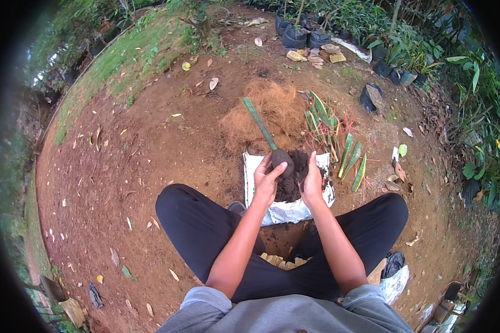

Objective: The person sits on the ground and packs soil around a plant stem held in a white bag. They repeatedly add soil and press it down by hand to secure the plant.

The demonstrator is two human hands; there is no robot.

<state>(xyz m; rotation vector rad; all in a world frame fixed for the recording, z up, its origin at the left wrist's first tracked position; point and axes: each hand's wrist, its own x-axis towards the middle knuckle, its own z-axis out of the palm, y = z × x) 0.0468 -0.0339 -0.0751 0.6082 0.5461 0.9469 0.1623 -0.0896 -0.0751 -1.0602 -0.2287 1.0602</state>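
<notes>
My left hand (266, 179) grips a rounded ball of dark moist soil (281, 161), its thumb pressed on the side. From that ball a green cylindrical snake plant leaf (259, 123) sticks out, slanting away to the upper left. My right hand (312, 179) cups a loose clump of dark soil (299, 160) beside the ball; its fingers are mostly hidden by the soil. Beneath both hands, more dark soil (287, 190) lies on a white woven sack (289, 213) spread on the ground between my legs.
Beyond the sack lies a heap of brown coir fibre (271, 110). Cut snake plant leaves (353, 160) and red string (346, 125) lie to its right. Black potted-plant bags (296, 38) and a tipped black bag (371, 98) stand farther off. A white plastic bag (395, 284) sits by my right thigh.
</notes>
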